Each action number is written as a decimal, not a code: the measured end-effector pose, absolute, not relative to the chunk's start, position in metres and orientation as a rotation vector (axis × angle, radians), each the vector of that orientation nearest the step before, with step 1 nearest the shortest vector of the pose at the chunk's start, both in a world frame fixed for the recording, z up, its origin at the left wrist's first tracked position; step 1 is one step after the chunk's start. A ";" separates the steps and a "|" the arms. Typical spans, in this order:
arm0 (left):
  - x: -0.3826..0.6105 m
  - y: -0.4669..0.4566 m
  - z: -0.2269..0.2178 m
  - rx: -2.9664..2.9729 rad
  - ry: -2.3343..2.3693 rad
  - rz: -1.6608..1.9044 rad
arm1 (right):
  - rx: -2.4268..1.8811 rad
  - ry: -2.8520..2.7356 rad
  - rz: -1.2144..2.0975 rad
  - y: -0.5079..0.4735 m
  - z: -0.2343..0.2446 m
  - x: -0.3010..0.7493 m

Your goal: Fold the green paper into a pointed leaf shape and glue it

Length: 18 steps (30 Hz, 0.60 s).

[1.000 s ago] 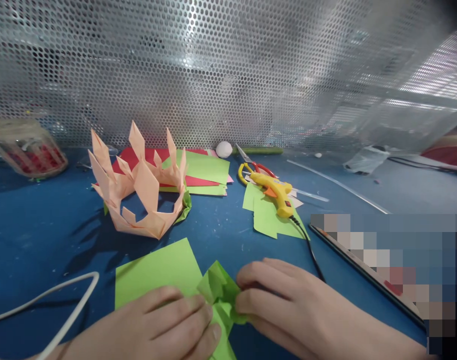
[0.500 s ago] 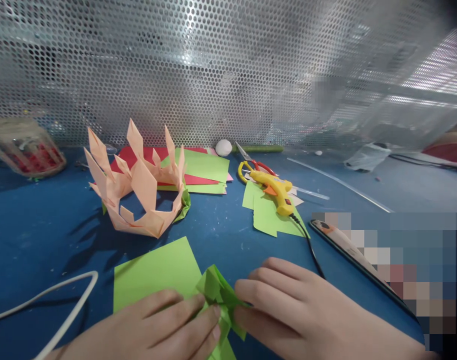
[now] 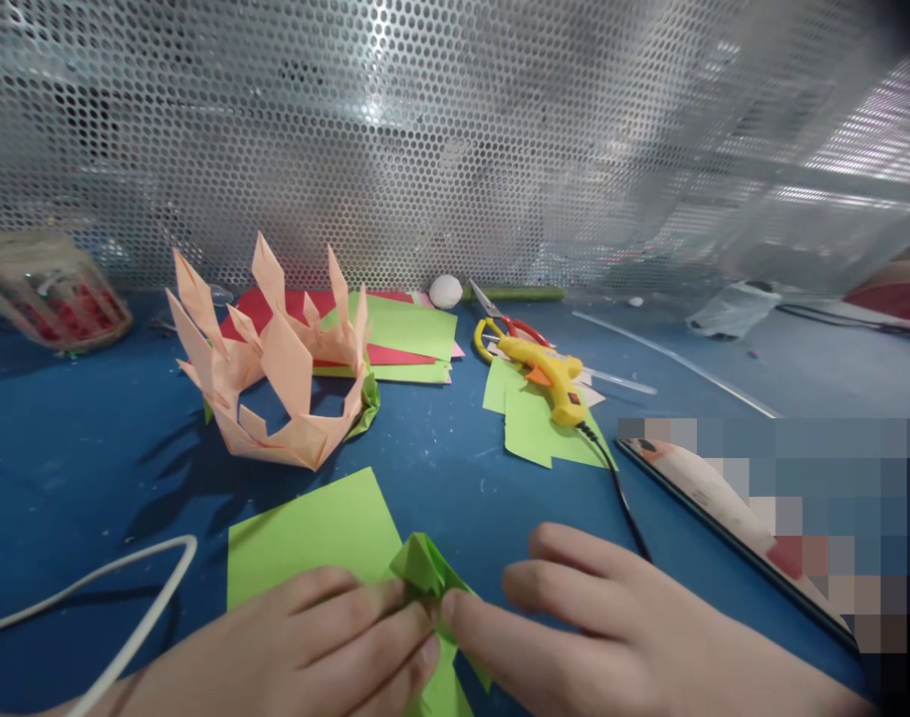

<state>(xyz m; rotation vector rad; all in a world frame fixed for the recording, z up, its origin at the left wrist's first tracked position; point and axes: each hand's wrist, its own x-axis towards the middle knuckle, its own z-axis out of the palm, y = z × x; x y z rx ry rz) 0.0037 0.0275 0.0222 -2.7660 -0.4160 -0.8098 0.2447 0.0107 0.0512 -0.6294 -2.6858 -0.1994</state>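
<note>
- My left hand (image 3: 306, 647) has its fingers (image 3: 372, 617) pinched shut on the folded green paper (image 3: 425, 568), which sits low on the table (image 3: 455, 468) between both sets of fingertips.
- My right hand (image 3: 619, 637) presses its forefinger tip against the same piece. I cannot tell whether the thumb grips underneath.
- The piece looks thin, light and easily crushed. I judge a gentle hold along its creased edges safest.
- A flat green sheet (image 3: 313, 538) lies under my left fingers, touching the piece.
- Bare table opens beyond my fingers.
- The paper crown (image 3: 276, 368) stands well beyond the left ones.
- The glue gun (image 3: 549, 373) trails its black cord (image 3: 619, 498) close by the right ones.
- A white cable (image 3: 126, 578) loops near my left wrist.
</note>
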 end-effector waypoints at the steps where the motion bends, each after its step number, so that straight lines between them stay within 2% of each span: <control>1: 0.003 0.027 0.023 -2.760 -0.422 -0.807 | -0.640 -2.680 -0.169 0.010 0.051 0.244; 7: 0.001 0.026 0.024 -2.792 -0.428 -0.800 | -0.670 -2.628 -0.141 0.012 0.053 0.236; 18: 0.007 0.019 0.013 -2.726 -0.534 -0.780 | -0.796 -2.506 -0.577 0.006 0.049 0.228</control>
